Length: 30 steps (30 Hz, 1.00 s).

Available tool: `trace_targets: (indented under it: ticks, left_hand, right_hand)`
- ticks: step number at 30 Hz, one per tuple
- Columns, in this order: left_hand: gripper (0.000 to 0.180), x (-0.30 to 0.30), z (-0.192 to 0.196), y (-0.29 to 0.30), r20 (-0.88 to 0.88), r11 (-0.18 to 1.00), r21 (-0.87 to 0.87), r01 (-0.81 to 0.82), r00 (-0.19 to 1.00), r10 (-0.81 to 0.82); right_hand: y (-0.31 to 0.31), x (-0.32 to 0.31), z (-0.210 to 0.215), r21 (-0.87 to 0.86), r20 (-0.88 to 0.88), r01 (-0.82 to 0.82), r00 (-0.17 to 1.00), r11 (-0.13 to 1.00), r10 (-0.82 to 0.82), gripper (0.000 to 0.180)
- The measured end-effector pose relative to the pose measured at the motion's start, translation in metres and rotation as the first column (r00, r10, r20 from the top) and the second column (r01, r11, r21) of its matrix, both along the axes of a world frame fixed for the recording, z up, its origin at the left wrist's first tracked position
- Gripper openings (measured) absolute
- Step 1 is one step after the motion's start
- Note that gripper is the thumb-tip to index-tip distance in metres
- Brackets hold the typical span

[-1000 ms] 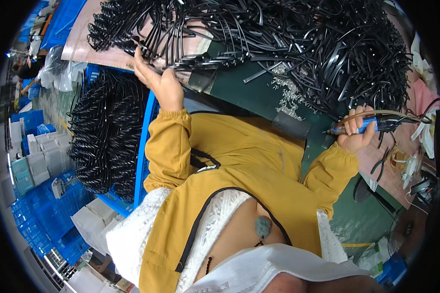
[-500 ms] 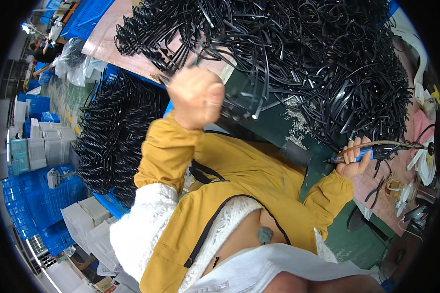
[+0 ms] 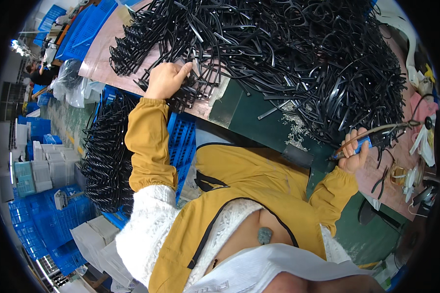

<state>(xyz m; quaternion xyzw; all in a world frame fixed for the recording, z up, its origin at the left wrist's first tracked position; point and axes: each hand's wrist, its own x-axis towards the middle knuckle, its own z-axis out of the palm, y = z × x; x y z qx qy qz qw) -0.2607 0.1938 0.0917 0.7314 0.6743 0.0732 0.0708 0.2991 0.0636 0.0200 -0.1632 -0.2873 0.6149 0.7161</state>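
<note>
My left hand (image 3: 167, 81) is closed over black eyeglass frames (image 3: 183, 97) at the table's near left edge, thumb stretched to the right. Its fingers are partly hidden, but they appear to grip a frame there. My right hand (image 3: 353, 152) is wrapped round a blue and black electric screwdriver (image 3: 363, 145), its tip angled left and down over the table's near edge. A large heap of black eyeglass temples and frames (image 3: 298, 53) covers most of the table. Small silvery screws (image 3: 296, 128) are scattered on the dark green work surface (image 3: 249, 112) between my hands.
Below the table's left edge, a blue crate (image 3: 181, 141) stands beside a tall stack of black frames (image 3: 107, 156). Pliers (image 3: 379, 179) lie on the table at right. White boxes (image 3: 90, 239) and blue baskets (image 3: 54, 219) stand at far left. Another person (image 3: 41, 75) is in the background.
My left hand has moved left and slightly away from me, carrying a black frame to the frames at the table's left edge. My right hand stays nearly in place with the screwdriver.
</note>
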Motion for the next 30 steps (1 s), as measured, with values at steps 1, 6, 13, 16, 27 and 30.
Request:
trace_targets:
  ticks: [1,6,13,16,27,30]
  left_hand:
    - [0.066,0.009,0.006,-0.001,0.03,1.0,0.014,-0.024,0.999,0.024]
    - [0.023,0.005,0.025,-0.018,0.028,0.766,0.619,0.172,0.97,-0.24]
    - [0.042,-0.03,-0.043,-0.011,0.572,0.869,0.353,-0.346,0.815,0.092]
    - [0.046,-0.014,-0.044,0.0,0.29,0.914,0.237,-0.328,0.922,0.256]
    - [0.043,0.242,0.052,0.155,-0.056,0.691,0.65,0.315,0.927,-0.37]
    - [0.048,0.267,0.029,0.221,-0.452,0.78,0.441,0.444,0.861,-0.234]
  right_hand:
    - [-0.001,0.001,-0.001,-0.068,0.081,0.016,0.997,0.998,-0.01,0.037]
    - [-0.008,0.022,0.001,-0.048,0.54,0.264,0.818,0.963,-0.198,0.072]
    - [0.044,0.071,0.007,0.589,0.786,0.4,-0.487,0.702,-0.381,0.032]
    - [0.056,0.069,-0.008,0.666,0.682,0.365,-0.652,0.65,-0.332,0.03]
    - [0.056,0.072,-0.002,0.686,0.711,0.516,-0.326,0.513,-0.624,0.017]
    - [0.052,0.077,0.004,0.563,0.698,0.582,0.047,0.587,-0.715,0.021]
